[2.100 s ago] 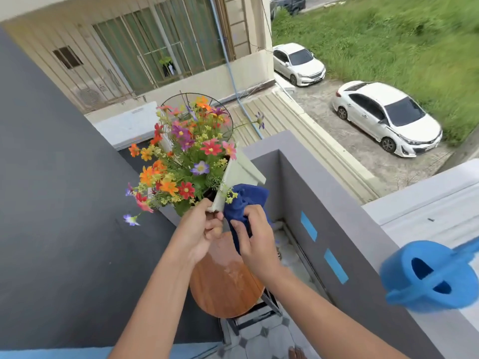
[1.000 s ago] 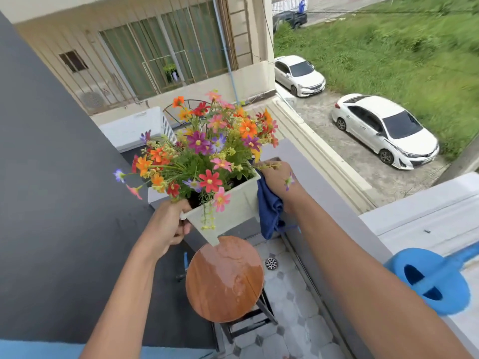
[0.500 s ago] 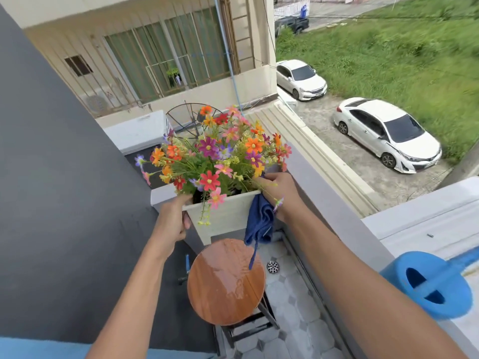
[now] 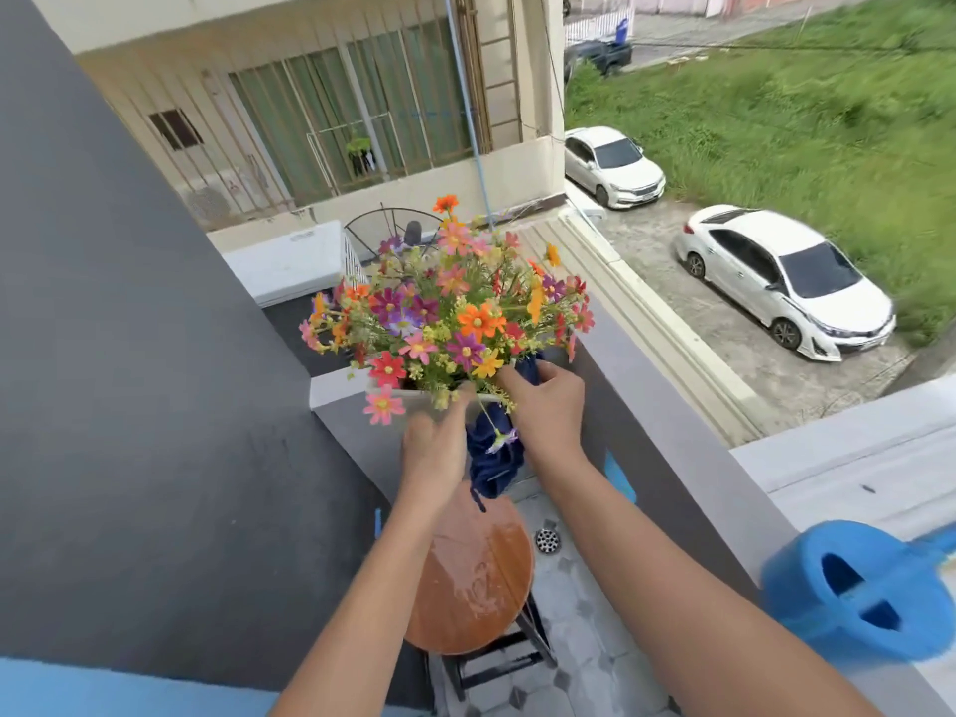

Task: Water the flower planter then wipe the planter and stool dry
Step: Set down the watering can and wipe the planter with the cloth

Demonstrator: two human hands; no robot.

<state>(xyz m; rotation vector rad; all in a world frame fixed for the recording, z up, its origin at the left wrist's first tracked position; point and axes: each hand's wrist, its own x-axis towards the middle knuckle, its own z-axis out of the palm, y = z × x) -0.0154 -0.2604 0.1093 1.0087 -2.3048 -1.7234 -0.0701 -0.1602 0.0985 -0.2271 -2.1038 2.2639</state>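
Note:
A white planter (image 4: 414, 401) full of orange, pink and purple flowers (image 4: 450, 307) is held up in the air above a round wooden stool (image 4: 473, 582), whose seat is wet. My left hand (image 4: 432, 447) grips the planter's near side from below. My right hand (image 4: 546, 401) presses a dark blue cloth (image 4: 494, 458) against the planter's right side; the cloth hangs down toward the stool. Most of the planter's body is hidden by flowers and hands.
A blue watering can (image 4: 853, 595) stands on the grey balcony wall (image 4: 672, 432) at the right. A dark wall (image 4: 129, 406) closes the left side. A floor drain (image 4: 548, 540) sits in the tiled floor beside the stool. Cars are parked far below.
The planter has turned and moved slightly away from me. My left hand shifted from its left corner to the near side. My right hand stays on the cloth at the right side.

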